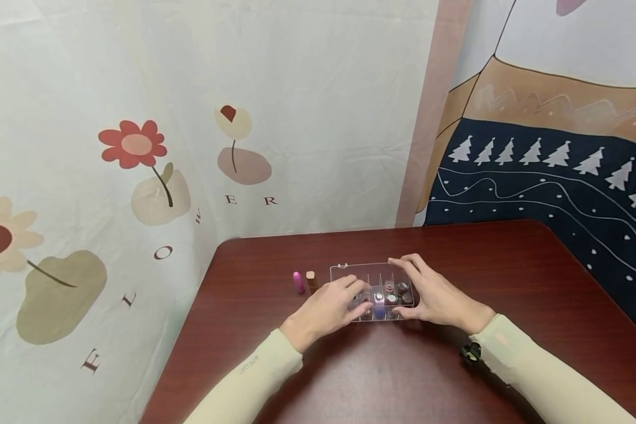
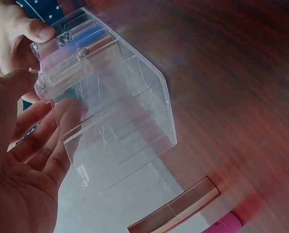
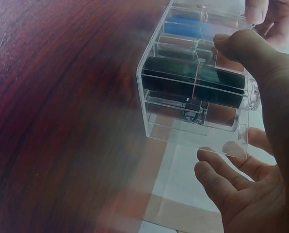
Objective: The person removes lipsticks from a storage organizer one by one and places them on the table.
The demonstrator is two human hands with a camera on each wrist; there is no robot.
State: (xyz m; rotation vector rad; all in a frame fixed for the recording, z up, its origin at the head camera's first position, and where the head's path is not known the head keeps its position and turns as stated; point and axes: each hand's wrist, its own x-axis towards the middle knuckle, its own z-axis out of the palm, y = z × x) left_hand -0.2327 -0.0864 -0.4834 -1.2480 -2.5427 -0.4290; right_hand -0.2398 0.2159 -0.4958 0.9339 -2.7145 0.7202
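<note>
Clasped the clear organizer (image 1: 375, 278) at its right end with the right hand (image 1: 445, 297), with thumb in front and fingers behind. Reached with the left hand (image 1: 324, 306) over the organizer's left part, near the lilac-and-blue tube (image 1: 379, 305); could not tell whether pinching or merely touching. Had the organizer between both hands, right of the brown tube (image 1: 311, 281) and pink tube (image 1: 298, 282).
</note>
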